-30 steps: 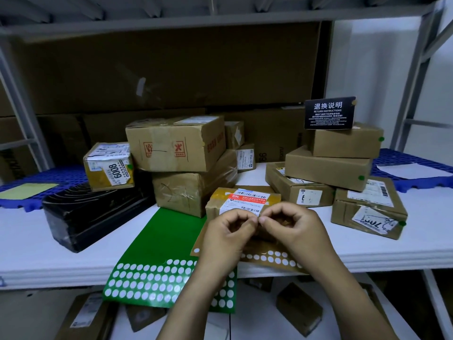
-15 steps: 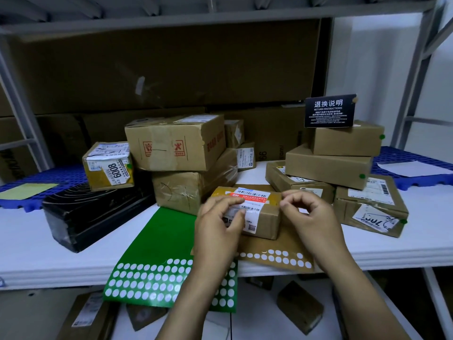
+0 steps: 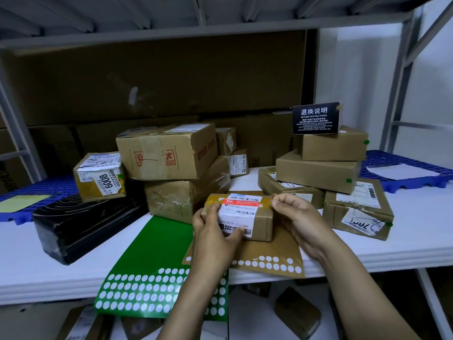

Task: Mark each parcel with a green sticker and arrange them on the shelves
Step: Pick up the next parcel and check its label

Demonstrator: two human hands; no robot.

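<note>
A small cardboard parcel (image 3: 245,217) with a white and red shipping label is gripped at both ends near the front edge of the white shelf (image 3: 404,246). Its left end is clasped by the left hand (image 3: 213,238), thumb pressed on the label's lower edge; its upper right corner is pinched by the fingers of the right hand (image 3: 297,217). The parcel sits over a brown sticker sheet (image 3: 269,256), whose near strip shows rows of white circles. Just left of it, a green sticker sheet (image 3: 157,256) hangs over the shelf's front edge, its lower part likewise dotted with white circles. Toward the right end of the shelf, a pile of boxes (image 3: 326,168) is seen with green dots on their corners, topped by a black card (image 3: 316,118). Behind the hands, two larger taped cartons (image 3: 169,153) are stacked. At the left, a box numbered 6008 (image 3: 100,176) rests on a black wrapped package (image 3: 81,222).
</note>
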